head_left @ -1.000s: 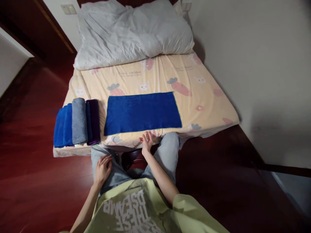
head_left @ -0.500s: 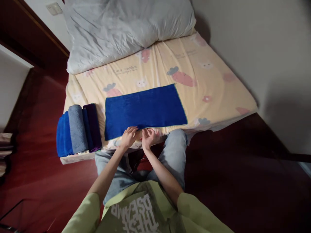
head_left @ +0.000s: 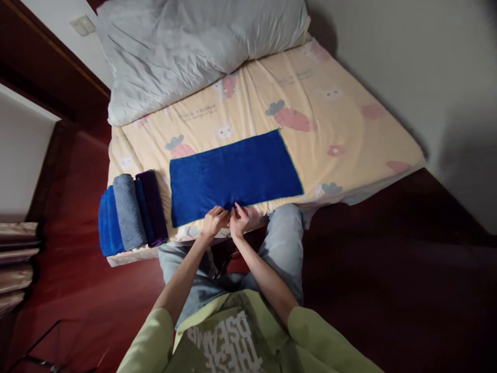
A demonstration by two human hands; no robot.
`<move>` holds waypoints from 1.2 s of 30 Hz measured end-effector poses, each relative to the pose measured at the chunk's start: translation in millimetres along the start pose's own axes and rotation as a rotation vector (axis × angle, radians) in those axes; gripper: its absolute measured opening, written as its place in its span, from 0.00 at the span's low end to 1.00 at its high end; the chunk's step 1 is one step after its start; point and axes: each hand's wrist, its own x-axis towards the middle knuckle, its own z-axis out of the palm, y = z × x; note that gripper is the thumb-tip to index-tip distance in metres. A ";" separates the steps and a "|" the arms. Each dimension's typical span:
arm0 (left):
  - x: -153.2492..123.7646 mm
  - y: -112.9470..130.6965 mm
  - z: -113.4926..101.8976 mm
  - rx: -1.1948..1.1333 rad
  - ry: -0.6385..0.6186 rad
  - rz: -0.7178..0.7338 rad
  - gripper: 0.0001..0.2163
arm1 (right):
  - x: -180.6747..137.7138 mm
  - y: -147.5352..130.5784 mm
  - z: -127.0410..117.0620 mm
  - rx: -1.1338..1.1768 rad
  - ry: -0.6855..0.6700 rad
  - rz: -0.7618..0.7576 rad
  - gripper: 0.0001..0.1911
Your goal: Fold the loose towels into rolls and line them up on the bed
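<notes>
A blue towel (head_left: pixel 233 173) with a thin green edge lies spread flat as a rectangle on the bed, its long side toward me. Both hands meet at the middle of that near edge, almost touching each other. With curled fingers my left hand (head_left: pixel 213 221) pinches at the towel's border. Beside it, my right hand (head_left: pixel 238 221) has thumb and fingertips drawn together at the same border, the index finger reaching onto the cloth. The fingertips partly hide the edge between them.
On the bed's left corner, a grey towel (head_left: pixel 130 212) lies between folded blue cloth (head_left: pixel 110 223) and a dark purple towel (head_left: pixel 154 207). A grey pillow-like bundle (head_left: pixel 202 46) rests at the back of the patterned bed sheet (head_left: pixel 349 129). A wall (head_left: pixel 407 62) borders the right.
My hands have drawn closer together at the towel's near edge. The right index finger is now stretched further onto the cloth. The view has shifted slightly.
</notes>
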 end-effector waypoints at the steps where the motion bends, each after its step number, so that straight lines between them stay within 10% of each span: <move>1: -1.0 -1.7 -1.1 -0.002 -0.006 0.022 0.08 | -0.7 -0.8 -0.5 0.002 0.004 0.005 0.22; 7: 30.1 -38.0 -30.2 -0.040 -0.040 0.174 0.13 | -9.2 6.7 2.3 0.123 0.005 0.172 0.28; 13: 158.3 -123.6 -59.6 -0.005 -0.051 -0.045 0.17 | -18.7 7.7 4.5 0.259 -0.001 0.334 0.35; 21: 306.2 -185.3 -27.4 -0.053 -0.189 -0.210 0.20 | -20.6 6.9 2.1 0.197 -0.007 0.357 0.31; 29: 333.9 -203.2 -20.7 -0.282 -0.305 -0.330 0.16 | -25.0 5.0 -2.4 0.177 -0.039 0.415 0.32; 36: 328.0 -200.8 -30.0 -0.676 -0.057 -0.397 0.07 | -24.6 0.5 -4.5 0.152 -0.017 0.406 0.29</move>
